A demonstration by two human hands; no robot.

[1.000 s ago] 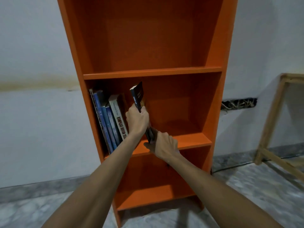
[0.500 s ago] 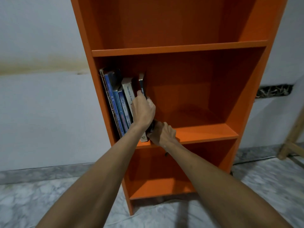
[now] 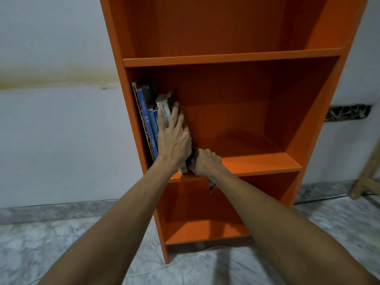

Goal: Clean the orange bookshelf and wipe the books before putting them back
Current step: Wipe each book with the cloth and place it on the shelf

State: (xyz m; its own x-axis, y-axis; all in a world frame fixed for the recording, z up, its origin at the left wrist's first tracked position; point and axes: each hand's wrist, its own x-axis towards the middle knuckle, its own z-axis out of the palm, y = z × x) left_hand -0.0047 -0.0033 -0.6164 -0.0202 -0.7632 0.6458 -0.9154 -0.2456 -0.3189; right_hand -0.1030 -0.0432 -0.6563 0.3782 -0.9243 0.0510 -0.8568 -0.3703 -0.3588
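Note:
The orange bookshelf (image 3: pixel 226 58) stands against a pale wall. Several books lean at the left end of its middle shelf: blue ones (image 3: pixel 148 120), a white one (image 3: pixel 163 109) and a black book (image 3: pixel 174 96) rightmost, upright and mostly hidden. My left hand (image 3: pixel 174 138) lies flat with straight fingers, pressing on the white and black spines. My right hand (image 3: pixel 205 161) is curled at the shelf's front edge, gripping the black book's lower end. A dark scrap (image 3: pixel 211 187) hangs below that fist; I cannot tell what it is.
The rest of the middle shelf, the top shelf and the lower shelf hold nothing. A wooden frame (image 3: pixel 368 177) stands at the far right. A dark gap with wires (image 3: pixel 347 113) runs along the right wall. Grey marbled floor (image 3: pixel 61 243) lies below.
The black book went from tilted in front of the shelf to upright beside the white book. My left hand let go of its spine and now lies flat. The view moved closer.

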